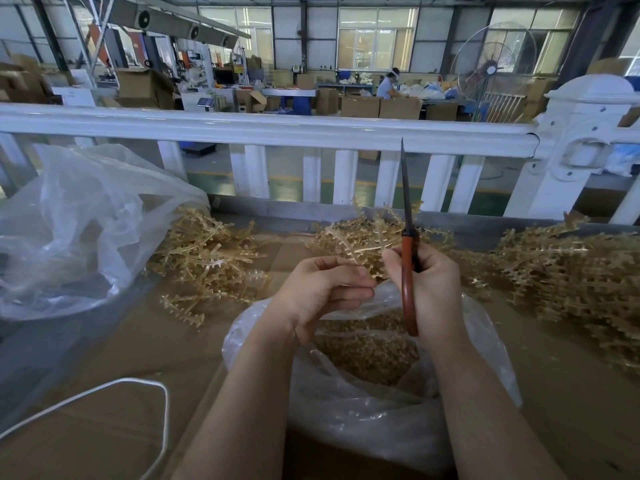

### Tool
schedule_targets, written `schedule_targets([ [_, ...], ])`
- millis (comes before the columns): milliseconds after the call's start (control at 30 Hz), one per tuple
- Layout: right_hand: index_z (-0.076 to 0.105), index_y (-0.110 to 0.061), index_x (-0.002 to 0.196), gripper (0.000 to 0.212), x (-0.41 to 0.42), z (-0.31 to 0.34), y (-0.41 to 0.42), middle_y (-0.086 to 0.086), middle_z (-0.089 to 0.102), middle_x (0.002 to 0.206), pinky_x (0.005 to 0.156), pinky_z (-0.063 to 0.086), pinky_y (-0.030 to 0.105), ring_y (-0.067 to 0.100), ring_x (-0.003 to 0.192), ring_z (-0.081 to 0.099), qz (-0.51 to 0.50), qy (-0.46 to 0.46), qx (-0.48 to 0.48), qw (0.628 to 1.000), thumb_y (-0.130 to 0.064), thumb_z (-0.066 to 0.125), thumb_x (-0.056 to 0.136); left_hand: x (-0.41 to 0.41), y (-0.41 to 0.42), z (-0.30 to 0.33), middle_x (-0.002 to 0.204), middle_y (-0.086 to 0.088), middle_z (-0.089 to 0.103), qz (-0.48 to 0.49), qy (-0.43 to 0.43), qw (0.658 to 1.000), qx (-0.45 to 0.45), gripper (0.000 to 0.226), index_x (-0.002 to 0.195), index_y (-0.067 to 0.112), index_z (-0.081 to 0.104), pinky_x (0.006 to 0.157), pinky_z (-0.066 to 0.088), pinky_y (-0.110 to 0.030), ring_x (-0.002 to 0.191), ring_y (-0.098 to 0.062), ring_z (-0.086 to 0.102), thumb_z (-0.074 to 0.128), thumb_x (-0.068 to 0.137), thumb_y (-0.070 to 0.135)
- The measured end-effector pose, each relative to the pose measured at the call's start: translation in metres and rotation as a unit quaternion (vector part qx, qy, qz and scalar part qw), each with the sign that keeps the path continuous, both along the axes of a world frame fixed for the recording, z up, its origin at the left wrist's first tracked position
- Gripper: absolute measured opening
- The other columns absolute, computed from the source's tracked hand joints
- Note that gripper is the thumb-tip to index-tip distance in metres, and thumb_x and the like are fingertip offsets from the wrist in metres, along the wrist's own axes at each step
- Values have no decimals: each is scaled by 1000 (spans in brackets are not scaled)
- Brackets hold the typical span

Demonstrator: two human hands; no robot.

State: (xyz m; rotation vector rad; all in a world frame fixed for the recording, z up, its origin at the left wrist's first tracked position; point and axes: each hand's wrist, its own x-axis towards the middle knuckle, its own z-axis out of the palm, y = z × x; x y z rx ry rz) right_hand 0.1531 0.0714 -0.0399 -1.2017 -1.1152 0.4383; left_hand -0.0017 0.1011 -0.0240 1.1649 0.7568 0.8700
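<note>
scissors (408,233) one, right hand (434,289); sprue (355,252) one, left hand (322,289)

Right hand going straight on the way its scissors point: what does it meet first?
Likely the white railing; the tip of the scissors overlaps its top rail, though depth is unclear.

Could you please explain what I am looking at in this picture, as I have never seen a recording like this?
There is no machine: a person wears one camera on the head, looking down at their bare hands. The left hand pinches a tan plastic branch; the right hand grips orange-handled scissors, blades pointing up. Beneath the hands an open clear bag holds small tan pieces. On the cardboard-covered table lie piles of similar branches, a large clear bag at left and a white cord. A white railing stands behind.
</note>
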Motion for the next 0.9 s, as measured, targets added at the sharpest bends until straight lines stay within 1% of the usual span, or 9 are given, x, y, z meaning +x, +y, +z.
schedule_targets([
  [133, 67, -20, 73, 18, -2, -2, 0, -11, 65, 60, 57, 46, 12, -2, 56, 57, 8, -16, -13, 1000, -20, 75, 89, 0, 0, 2, 79, -13, 73, 26, -51, 998, -34, 13, 76, 7, 70, 62, 58, -25, 67, -17, 71, 64, 87, 2],
  [233, 68, -23, 76, 13, -2, -2, -1, -12, 67, 63, 60, 48, 13, -1, 60, 61, 21, -25, -33, 999, -27, 76, 87, -1, 1, 2, 72, -10, 71, 66, -78, 993, -61, 14, 74, 5, 67, 61, 58, -24, 61, -14, 68, 63, 87, 3],
  [400, 67, -23, 73, 33, 2, 0, -3, -13, 68, 65, 60, 45, 11, 0, 62, 63, 28, -57, -39, 997, -55, 77, 73, -7, 5, 2, 69, -8, 71, 137, -107, 982, -67, 12, 77, 5, 64, 64, 60, -23, 60, -14, 68, 63, 89, 2],
  [500, 68, -31, 78, 42, 2, -4, -2, -9, 71, 73, 71, 53, 29, 7, 72, 67, 38, -92, -74, 992, -70, 75, 63, -9, 6, 1, 69, -7, 71, 167, -116, 978, -51, 15, 74, 6, 65, 67, 60, -24, 63, -14, 69, 64, 88, 1],
  [567, 64, -41, 84, 41, 1, -6, -1, -15, 70, 75, 72, 53, 34, 4, 73, 66, 50, -144, -90, 984, -75, 69, 62, -9, 7, 1, 69, -9, 70, 186, -121, 974, -38, 18, 72, 7, 64, 69, 60, -24, 65, -15, 70, 64, 88, -1],
  [633, 61, -46, 86, 42, 0, -8, 0, -22, 67, 76, 67, 50, 30, 0, 72, 64, 56, -199, -102, 973, -80, 65, 61, -11, 8, 1, 69, -9, 68, 198, -125, 972, -22, 26, 65, 10, 64, 66, 59, -24, 65, -16, 70, 63, 88, -3],
  [700, 61, -43, 85, 48, 0, -10, 0, -25, 67, 78, 66, 51, 29, -2, 72, 63, 51, -237, -126, 962, -84, 62, 61, -13, 9, 1, 69, -10, 66, 203, -127, 971, -5, 34, 59, 14, 65, 65, 58, -24, 67, -17, 70, 62, 88, -4],
  [800, 60, -38, 83, 56, 1, -12, 0, -24, 66, 74, 62, 48, 25, -3, 70, 61, 30, -294, -150, 944, -89, 57, 60, -14, 9, 2, 77, -12, 65, 198, -128, 972, 14, 27, 66, 12, 61, 66, 57, -24, 69, -17, 69, 62, 88, -3],
  [900, 60, -40, 92, 64, 1, -12, 0, -24, 63, 74, 60, 42, 20, -6, 75, 58, 23, -332, -155, 930, -93, 50, 58, -14, 8, 2, 81, -10, 70, 184, -134, 973, 25, 24, 69, 14, 57, 66, 57, -23, 69, -16, 68, 64, 88, -1],
])
